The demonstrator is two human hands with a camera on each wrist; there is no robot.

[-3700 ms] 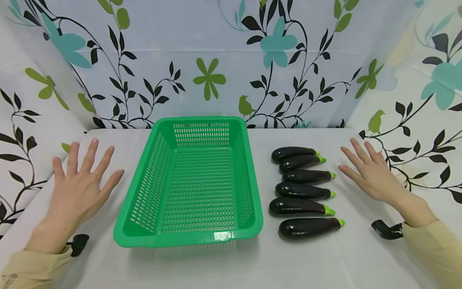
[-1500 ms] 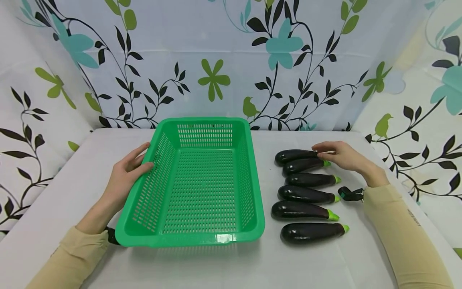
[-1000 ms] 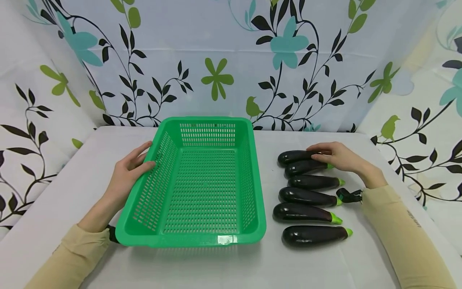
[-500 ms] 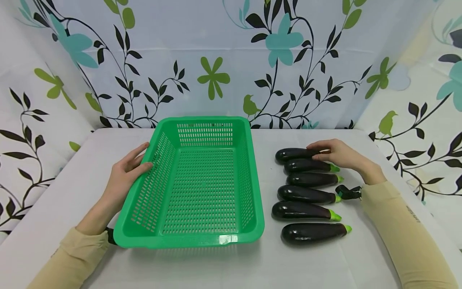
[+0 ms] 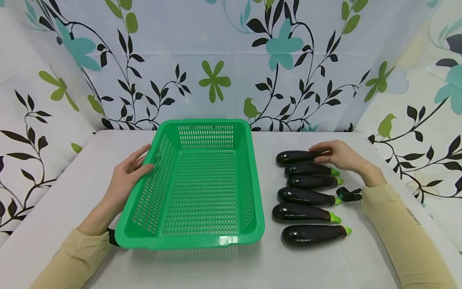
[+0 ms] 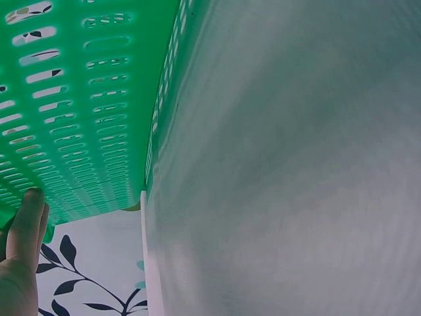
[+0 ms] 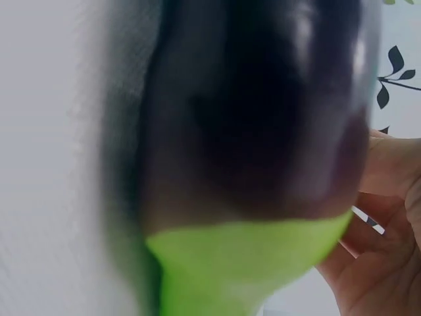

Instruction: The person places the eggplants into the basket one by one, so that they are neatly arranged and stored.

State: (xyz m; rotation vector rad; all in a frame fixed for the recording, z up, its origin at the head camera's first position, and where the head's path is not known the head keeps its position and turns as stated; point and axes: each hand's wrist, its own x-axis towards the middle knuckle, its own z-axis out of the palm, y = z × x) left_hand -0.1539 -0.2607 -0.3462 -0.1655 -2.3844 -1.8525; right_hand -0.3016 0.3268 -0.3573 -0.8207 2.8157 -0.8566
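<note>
My left hand [image 5: 124, 176] grips the left rim of a green plastic basket [image 5: 191, 242], thumb over the rim and fingers outside. In the left wrist view its fingers [image 6: 27, 227] lie against the slotted basket wall [image 6: 125, 99]. On the right, my right hand [image 5: 341, 156] holds the stem end of the farthest eggplant [image 5: 292, 157], between thumb and fingers. That eggplant lies on the table, its cap hidden by the hand. A nearer eggplant [image 7: 263, 118] fills much of the right wrist view, partly covering the right hand [image 7: 381, 243].
Several more dark eggplants with green caps lie in a column toward me, down to the nearest eggplant [image 5: 312, 235]. They rest on a white-covered table [image 5: 231, 269]. Behind stands a patterned curtain [image 5: 216, 36], which continues along both sides.
Both hands lay spread on the table at first. The left moved right onto the basket rim; the right moved left onto the farthest eggplant. The second eggplant shifted slightly right, closer to the third.
</note>
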